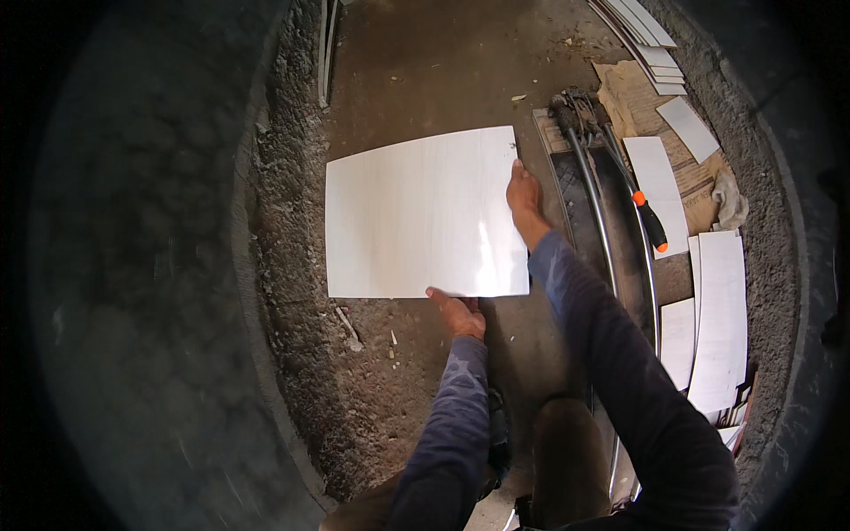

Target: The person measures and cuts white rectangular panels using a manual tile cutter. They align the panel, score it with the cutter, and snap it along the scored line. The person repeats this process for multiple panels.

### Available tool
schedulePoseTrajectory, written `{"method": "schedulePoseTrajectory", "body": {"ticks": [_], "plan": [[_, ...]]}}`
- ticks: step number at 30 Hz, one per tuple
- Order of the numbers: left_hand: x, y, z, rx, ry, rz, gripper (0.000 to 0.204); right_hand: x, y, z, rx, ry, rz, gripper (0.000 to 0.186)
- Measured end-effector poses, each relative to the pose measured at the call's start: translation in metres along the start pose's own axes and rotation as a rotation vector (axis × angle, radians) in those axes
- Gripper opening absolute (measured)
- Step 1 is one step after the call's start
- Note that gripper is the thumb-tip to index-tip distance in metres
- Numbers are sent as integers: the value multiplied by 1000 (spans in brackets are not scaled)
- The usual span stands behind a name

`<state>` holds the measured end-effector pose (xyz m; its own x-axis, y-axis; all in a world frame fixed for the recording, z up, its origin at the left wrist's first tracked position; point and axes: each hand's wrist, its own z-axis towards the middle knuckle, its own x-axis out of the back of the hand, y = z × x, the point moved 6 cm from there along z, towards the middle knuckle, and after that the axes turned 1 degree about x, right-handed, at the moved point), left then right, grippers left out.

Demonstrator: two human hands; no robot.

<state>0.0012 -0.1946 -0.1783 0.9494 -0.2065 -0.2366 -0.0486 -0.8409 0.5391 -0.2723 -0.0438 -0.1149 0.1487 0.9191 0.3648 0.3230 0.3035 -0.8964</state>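
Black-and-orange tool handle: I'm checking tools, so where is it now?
In the head view, the black-and-orange tool handle is at right, overlapping the left edge of a narrow white rectangular panel, beside long silver metal rails.

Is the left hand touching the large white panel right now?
Touching. The head view shows the left hand at the lower edge of the large white panel, its thumb overlapping that edge.
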Motion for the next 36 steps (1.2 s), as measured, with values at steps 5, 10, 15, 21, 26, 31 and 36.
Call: {"method": "schedulePoseTrajectory", "body": {"ticks": [5, 10, 15, 21, 26, 31, 36], "plan": [[-25, 6, -8, -8, -217, 78, 60, -18, -8, 32, -21, -25, -105, 64], [-25, 18, -3, 74, -391, 413, 53, -29, 1, 44, -50, -41, -197, 62], [-22, 15, 6, 102, -428, 373, 53, -32, 13, 49, -70, -27, -204, 61], [-24, 24, 16, 53, -425, -96, 56, -33, 22, 53, -101, -38, -161, 66], [-4, 37, 31, 28, -251, -457, 74, -5, 19, 15, -43, 85, -27, 67], [26, 25, 20, 135, 46, -268, 99, 51, -6, -59, 19, 175, 211, 64], [22, 36, -10, 72, -132, -94, 103, 107, -25, -135, 116, 227, 504, 60]]}}
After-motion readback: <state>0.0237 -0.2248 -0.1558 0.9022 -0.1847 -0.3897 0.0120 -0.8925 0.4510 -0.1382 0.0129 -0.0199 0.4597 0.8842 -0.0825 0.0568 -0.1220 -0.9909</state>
